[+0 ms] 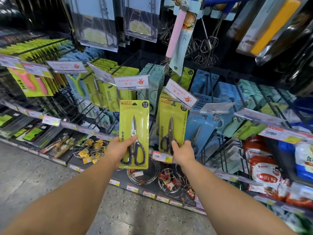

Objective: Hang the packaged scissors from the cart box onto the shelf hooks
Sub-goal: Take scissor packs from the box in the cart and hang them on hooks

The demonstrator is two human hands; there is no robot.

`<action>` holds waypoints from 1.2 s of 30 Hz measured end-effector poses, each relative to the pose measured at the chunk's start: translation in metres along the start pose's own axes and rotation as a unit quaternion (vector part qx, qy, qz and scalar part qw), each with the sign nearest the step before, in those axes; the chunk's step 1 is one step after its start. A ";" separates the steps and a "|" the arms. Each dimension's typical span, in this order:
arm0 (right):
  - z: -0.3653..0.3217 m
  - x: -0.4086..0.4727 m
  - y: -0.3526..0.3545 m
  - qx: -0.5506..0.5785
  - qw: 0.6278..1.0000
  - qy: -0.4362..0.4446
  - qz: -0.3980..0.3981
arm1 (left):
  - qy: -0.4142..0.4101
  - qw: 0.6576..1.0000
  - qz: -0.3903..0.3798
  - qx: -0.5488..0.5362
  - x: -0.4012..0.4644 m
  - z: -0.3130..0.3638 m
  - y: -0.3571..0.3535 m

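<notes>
Scissors in a yellow-green blister pack [134,134] stand upright at the centre of the frame, long axis vertical, blades up and dark handles down, with the hang hole at the top edge of the card. The left hand [120,149] grips this pack by its lower left side, thumb across the front near the pivot and the other fingers hidden behind the card. Just to the right, a second matching pack [171,127] hangs at the front of a row on a shelf hook [171,100], leaning a little to the right; its top is partly covered by a clear price tag holder [182,94]. The right hand [183,150] pinches that pack's lower edge, thumb on the front by the handles, fingers wrapped behind. The hook's tip lies up and to the right of the held pack's hole, so I judge the next move to be a lift and shift rightward by the left hand, with the hole brought level with the tip while the right hand steadies the row. The cart box is out of view. Floor [42,167] fills the lower left.
</notes>
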State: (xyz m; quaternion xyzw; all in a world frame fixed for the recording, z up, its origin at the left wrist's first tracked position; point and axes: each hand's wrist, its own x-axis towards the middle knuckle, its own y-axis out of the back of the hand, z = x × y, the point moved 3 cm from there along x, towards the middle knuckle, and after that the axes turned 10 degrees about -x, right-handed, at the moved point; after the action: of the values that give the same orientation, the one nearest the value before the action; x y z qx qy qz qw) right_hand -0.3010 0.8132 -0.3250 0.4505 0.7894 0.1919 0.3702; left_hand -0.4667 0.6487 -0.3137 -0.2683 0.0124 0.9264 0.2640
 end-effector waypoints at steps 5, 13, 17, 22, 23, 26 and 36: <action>0.009 0.006 0.013 -0.045 0.997 -0.054 0.019 | -0.002 1.000 -0.016 0.016 0.003 -0.005 0.005; -0.003 -0.028 0.010 0.092 0.983 0.059 -0.149 | 0.023 0.997 -0.067 0.007 0.021 -0.026 -0.003; -0.014 -0.038 0.008 0.095 0.972 0.126 -0.172 | 0.014 0.994 -0.110 -0.003 -0.014 -0.005 -0.035; -0.009 -0.034 0.015 0.102 0.979 0.137 -0.114 | -0.018 0.991 -0.130 0.026 -0.021 -0.003 -0.065; -0.007 -0.032 0.017 0.105 0.980 0.136 -0.105 | -0.022 0.991 -0.131 0.030 -0.021 -0.004 -0.070; -0.002 -0.029 0.020 0.113 0.981 0.136 -0.081 | -0.021 0.990 -0.126 0.052 -0.019 -0.007 -0.077; 0.001 -0.022 0.021 0.101 0.983 0.139 -0.056 | -0.022 0.990 -0.122 0.073 -0.012 -0.007 -0.085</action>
State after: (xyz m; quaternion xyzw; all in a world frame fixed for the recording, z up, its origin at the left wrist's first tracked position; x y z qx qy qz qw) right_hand -0.2815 0.8051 -0.3034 0.4096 0.8726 0.1506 0.2193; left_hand -0.4128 0.7154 -0.3036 -0.2275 0.0417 0.8893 0.3946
